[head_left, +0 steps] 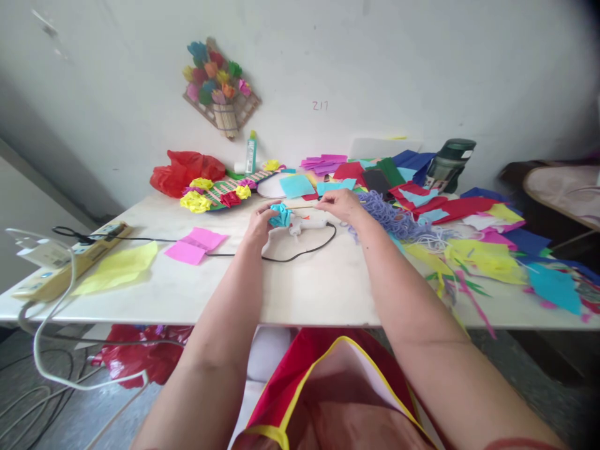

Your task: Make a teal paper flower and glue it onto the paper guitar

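Far left on the white table [323, 300], here's a power strip [77, 259] with a white charger [44, 253] plugged in, and just beside it a yellow sheet [119, 269]. Along we go: a creased pink sheet [195, 245] lies over a black cable, and behind it a red plastic bag [187, 173] sits against a green panel [216, 201] dotted with paper flowers.

Now the middle! The left hand [259, 225] has its fingers closed on a crumpled blue paper piece [281, 215], held just above the table. A thin stick [302, 207] runs rightward from it, and the white glue gun [300, 227] lies right behind and below. Over to the right hand [344, 204]: thumb and fingertips pinch together on the stick's far end, the palm turned down.

Just beyond that wrist, a tangle of purple yarn [389, 215] heaps up, a dark green bottle [450, 165] stands tilted behind it, and coloured paper spreads out, a blue sheet [553, 287] near the right edge.
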Available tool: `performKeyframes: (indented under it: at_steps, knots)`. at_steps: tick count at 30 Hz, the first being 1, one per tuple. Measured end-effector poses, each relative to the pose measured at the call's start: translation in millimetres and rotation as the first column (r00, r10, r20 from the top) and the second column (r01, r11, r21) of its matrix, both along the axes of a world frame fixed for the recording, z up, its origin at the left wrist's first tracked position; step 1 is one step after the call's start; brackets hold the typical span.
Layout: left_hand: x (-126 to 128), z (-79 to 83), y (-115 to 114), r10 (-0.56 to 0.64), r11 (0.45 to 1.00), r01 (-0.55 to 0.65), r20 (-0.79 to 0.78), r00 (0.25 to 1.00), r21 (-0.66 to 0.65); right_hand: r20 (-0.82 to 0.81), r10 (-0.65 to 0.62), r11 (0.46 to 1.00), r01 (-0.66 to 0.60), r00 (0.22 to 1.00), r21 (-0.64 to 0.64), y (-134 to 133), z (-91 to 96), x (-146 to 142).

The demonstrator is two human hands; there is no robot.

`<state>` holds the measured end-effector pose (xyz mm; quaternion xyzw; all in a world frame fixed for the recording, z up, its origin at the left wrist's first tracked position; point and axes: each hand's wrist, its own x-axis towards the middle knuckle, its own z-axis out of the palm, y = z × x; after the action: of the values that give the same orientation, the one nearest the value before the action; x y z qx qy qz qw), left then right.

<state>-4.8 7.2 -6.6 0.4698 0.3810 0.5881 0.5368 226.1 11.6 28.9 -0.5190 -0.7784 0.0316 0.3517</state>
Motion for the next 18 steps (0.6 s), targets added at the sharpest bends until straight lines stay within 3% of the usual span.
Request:
performKeyframes:
  at_steps: [18]
  knots:
    - [-1.2,2.5,-1.8,0.029,0.999,-0.031,-0.144,0.989,-0.011,0.167,-0.047,0.998,0.038,0.985,0.054,-5.4,7.3,0.8]
